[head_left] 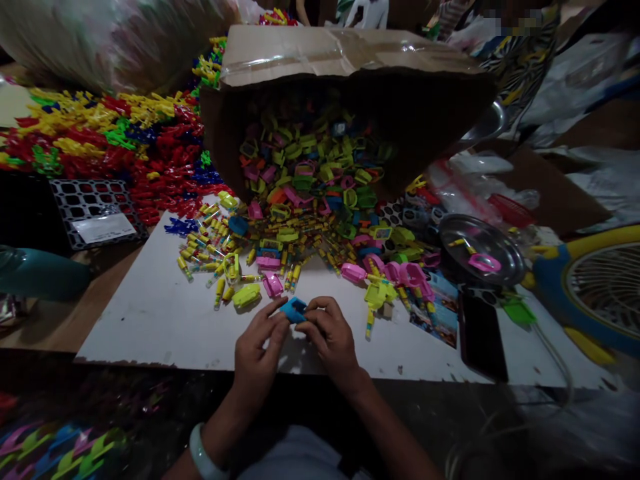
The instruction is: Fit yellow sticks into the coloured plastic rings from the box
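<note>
Nearly closed, left fingers [271,309] and right fingers [320,317] pinch a blue piece [291,309]

Clock face centred on view. 9 o'clock: teal rounded bottle [45,273]; beyond it, white paper slip [104,229]. 10: bulging translucent plastic bag [110,47] behind red-yellow-blue-green heap of glossy plastic pieces [167,157]. 3: yellow-and-blue plastic fan [560,283]. 4: black rectangular phone [483,337], flat.

A white board [165,320] carries yellow tubes [219,293]; coloured plastic pieces [247,295]; a dark phone [483,337].

Small blue plastic piece [293,310], tilted, between fingers [324,317]
</note>
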`<control>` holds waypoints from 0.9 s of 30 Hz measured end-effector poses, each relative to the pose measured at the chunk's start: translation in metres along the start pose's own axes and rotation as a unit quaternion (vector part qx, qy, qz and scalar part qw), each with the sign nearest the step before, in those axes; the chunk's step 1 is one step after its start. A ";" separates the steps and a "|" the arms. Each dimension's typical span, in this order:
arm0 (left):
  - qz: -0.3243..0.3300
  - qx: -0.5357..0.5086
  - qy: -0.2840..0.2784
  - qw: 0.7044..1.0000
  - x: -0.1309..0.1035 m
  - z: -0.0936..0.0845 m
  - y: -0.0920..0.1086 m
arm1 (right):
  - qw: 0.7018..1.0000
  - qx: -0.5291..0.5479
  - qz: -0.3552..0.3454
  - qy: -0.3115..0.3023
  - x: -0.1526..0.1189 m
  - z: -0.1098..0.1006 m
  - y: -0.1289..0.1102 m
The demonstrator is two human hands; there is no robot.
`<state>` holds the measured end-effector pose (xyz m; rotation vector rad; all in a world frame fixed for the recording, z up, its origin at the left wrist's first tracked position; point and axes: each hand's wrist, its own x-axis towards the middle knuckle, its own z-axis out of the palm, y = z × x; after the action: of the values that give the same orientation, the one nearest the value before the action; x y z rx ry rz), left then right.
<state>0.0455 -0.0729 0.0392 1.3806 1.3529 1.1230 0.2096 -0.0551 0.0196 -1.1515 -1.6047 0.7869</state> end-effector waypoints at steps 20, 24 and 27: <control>-0.129 0.013 0.004 0.992 0.025 -0.003 -0.013 | 0.984 0.098 0.121 -0.087 -0.024 -0.009 0.028; -0.085 0.039 -0.007 0.996 0.024 0.000 -0.012 | 0.991 0.021 0.059 -0.116 -0.018 -0.010 0.017; -0.070 0.046 -0.013 0.996 0.024 0.000 -0.011 | 0.991 -0.029 -0.021 -0.127 -0.012 -0.011 0.016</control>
<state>0.0436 -0.0491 0.0288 1.3394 1.4744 0.9572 0.2259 -0.0616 0.0050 -1.0883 -1.8665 0.8919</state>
